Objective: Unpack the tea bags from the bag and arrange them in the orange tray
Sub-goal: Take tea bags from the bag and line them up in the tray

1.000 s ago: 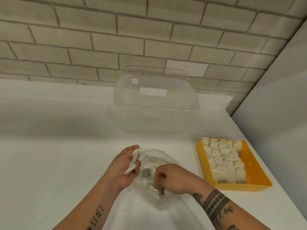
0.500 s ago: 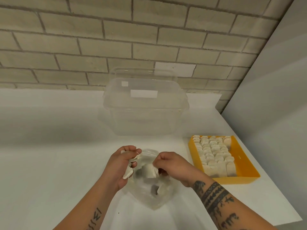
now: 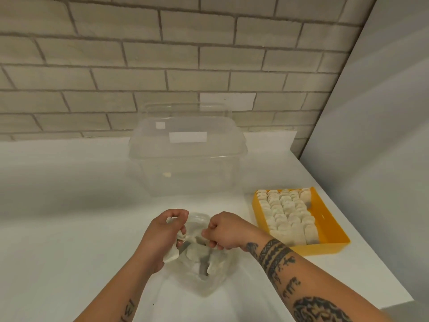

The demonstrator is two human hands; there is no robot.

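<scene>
A clear plastic bag (image 3: pixel 204 273) with several white tea bags inside lies on the white counter in front of me. My left hand (image 3: pixel 162 235) grips a few tea bags (image 3: pixel 173 253) at the bag's left edge. My right hand (image 3: pixel 226 231) is curled at the bag's mouth, pinching something white between thumb and fingers. To the right sits the orange tray (image 3: pixel 325 219), with rows of tea bags (image 3: pixel 285 212) filling its left and middle part; a strip along its right side is bare.
A large clear plastic container (image 3: pixel 185 154) with a lid stands behind the bag, near the brick wall. A grey panel (image 3: pixel 376 135) rises on the right. The counter's right edge runs just past the tray.
My right hand has come up out of the bag to its mouth, close to my left hand. The view has shifted, so everything sits a little further left.
</scene>
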